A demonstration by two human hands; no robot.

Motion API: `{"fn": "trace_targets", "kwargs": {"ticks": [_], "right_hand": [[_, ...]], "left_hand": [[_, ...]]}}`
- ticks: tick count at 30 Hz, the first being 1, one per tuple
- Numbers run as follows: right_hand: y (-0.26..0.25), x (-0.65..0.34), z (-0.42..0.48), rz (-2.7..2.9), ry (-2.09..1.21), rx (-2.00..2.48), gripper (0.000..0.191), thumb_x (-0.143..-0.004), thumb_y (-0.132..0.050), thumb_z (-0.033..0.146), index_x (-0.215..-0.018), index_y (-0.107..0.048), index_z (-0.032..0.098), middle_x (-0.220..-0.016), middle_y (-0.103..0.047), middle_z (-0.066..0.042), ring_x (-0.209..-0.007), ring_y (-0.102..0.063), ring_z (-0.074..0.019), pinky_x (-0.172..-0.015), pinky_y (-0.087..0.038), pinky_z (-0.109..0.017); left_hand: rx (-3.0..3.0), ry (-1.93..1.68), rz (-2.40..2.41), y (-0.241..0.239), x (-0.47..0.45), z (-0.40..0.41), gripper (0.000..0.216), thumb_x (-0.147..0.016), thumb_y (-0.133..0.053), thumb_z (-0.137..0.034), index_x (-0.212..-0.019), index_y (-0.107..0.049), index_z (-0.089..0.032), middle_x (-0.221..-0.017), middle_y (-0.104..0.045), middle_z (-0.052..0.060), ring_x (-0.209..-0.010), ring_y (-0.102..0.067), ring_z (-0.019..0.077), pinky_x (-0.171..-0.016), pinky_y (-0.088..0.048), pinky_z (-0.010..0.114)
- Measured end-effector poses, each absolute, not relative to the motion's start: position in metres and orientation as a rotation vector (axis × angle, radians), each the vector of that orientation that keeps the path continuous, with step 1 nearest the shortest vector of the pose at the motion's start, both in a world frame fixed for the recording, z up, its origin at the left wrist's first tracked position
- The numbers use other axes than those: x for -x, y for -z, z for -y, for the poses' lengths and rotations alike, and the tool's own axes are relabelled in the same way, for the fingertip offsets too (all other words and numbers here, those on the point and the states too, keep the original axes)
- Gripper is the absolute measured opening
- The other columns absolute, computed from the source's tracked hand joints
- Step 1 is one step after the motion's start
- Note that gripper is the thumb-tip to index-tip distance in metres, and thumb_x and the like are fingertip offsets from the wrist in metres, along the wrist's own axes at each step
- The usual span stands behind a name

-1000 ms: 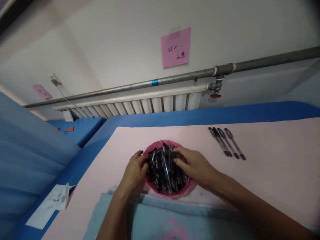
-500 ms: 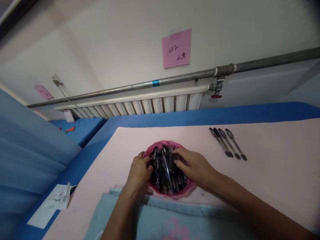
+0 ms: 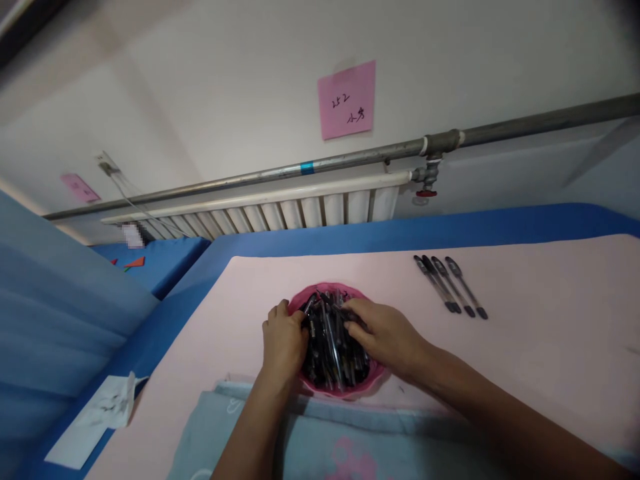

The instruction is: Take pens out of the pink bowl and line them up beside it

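Observation:
A pink basket (image 3: 345, 395) with a wavy rim stands on the pink sheet, filled with black and clear pens (image 3: 333, 347). My left hand (image 3: 284, 337) is closed at the basket's left rim, its thumb over the inner side and its fingers around the outside. From the right, my right hand (image 3: 383, 330) reaches over the rim with thumb and fingers pinched on a dark pen among the others; its fingertips are partly hidden. To the right, several capped pens (image 3: 450, 287) lie side by side on the sheet.
Blue-grey cloth (image 3: 310, 437) with a pink pattern lies in front of the basket. White paper (image 3: 85, 427) rests on the blue edge at left, beside a blue curtain (image 3: 60, 320). Behind run a radiator (image 3: 310, 210) and a metal pipe (image 3: 360, 158).
The view has shifted slightly. My left hand has moved a little higher along the basket's left rim, while my right hand stays among the pens. The row of pens is unchanged.

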State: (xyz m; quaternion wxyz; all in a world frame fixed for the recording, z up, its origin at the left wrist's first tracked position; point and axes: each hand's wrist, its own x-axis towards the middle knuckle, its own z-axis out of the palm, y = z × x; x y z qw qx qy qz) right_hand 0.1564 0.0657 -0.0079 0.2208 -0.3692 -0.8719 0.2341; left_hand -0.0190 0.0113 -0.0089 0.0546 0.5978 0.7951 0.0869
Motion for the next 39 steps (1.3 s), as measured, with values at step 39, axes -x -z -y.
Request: {"fn": "trace_targets", "kwargs": {"ticks": [39], "right_hand": [[0.002,-0.16,-0.059,2.477,0.069,0.642,0.02,-0.085,-0.049,0.018,-0.099,-0.063,0.017,-0.081,-0.062,-0.008,-0.074,-0.048,-0.0215,-0.067,-0.037,-0.035]], "left_hand": [[-0.909,-1.375,-1.322,-0.006,0.038,0.007,0.009,-0.064,-0.069,-0.021,-0.067,-0.064,-0.014,-0.062,-0.062,-0.002,-0.058,-0.054,0.0086,-0.06,-0.041,0.021]]}}
